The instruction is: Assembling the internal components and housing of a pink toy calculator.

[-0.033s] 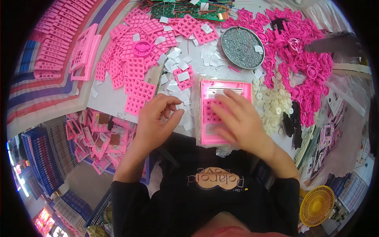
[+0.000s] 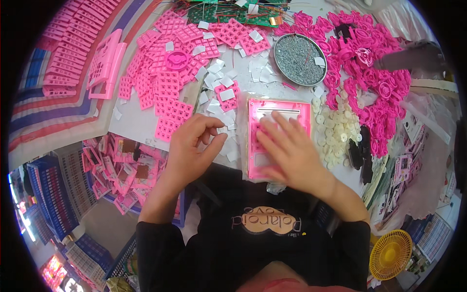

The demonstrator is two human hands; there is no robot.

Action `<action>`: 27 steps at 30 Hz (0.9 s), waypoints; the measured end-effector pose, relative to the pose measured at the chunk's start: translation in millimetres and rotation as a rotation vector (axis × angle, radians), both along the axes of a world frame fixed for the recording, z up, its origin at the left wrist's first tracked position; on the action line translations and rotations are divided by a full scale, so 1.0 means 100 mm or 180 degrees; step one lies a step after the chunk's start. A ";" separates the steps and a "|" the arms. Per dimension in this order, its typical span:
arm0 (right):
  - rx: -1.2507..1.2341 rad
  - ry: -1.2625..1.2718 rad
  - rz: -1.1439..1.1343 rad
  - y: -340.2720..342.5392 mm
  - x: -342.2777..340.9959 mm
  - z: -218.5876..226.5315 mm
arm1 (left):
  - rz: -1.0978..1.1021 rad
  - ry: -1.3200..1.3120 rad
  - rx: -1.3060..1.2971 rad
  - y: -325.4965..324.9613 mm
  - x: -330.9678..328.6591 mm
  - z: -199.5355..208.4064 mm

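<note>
In front of me lies a pink plastic casing (image 2: 304, 117), open side up, on a clear plastic-wrapped pad (image 2: 245, 146). A pink keypad sheet sits inside it, mostly covered by my right hand (image 2: 294, 153). That hand is flat over the casing with its fingers spread, slightly blurred, and grips nothing. My left hand (image 2: 194, 146) hovers left of the casing, fingers loosely curled. A gap shows between its thumb and forefinger, with nothing visible there. White paper squares (image 2: 214, 106) and a loose keypad (image 2: 227, 100) lie beyond the left hand.
Pink keypads (image 2: 168, 85) are heaped at the far left. A round tray of small screws (image 2: 300, 58) stands behind the casing. Whitish discs (image 2: 331, 129) and magenta ring-shaped parts (image 2: 384, 87) pile up on the right. Green circuit boards (image 2: 224, 13) lie at the back.
My right hand has shifted slightly left over the casing, its fingers spread a little wider. The left hand stays about where it was.
</note>
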State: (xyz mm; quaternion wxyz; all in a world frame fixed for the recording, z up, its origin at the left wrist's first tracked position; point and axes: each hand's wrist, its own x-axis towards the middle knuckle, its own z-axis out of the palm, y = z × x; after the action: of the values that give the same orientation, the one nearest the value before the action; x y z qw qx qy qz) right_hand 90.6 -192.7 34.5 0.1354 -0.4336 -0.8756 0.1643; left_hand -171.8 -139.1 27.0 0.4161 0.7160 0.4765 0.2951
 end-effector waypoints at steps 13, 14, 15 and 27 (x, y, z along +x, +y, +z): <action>-0.0316 -0.0798 0.0239 -0.14 -0.16 -0.05 | 0.0829 0.1285 0.1308 2.73 -0.16 0.02; -0.0278 -0.0797 0.0244 -0.14 -0.16 -0.06 | 0.1036 0.1681 0.1030 3.02 -0.11 -0.07; -0.0279 -0.0809 0.0219 -0.14 -0.15 -0.09 | 0.1225 0.2071 0.0734 3.28 0.03 -0.16; -0.0357 -0.0601 0.0154 -0.18 -0.09 -0.06 | 0.2852 0.0963 0.3102 3.29 0.38 0.18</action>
State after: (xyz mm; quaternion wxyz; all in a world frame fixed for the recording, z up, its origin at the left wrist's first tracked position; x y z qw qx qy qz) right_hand 81.2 -210.7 28.5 0.0239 -0.4327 -0.8841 0.1746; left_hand -133.6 190.3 45.1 -0.1878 0.5886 0.5927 0.5167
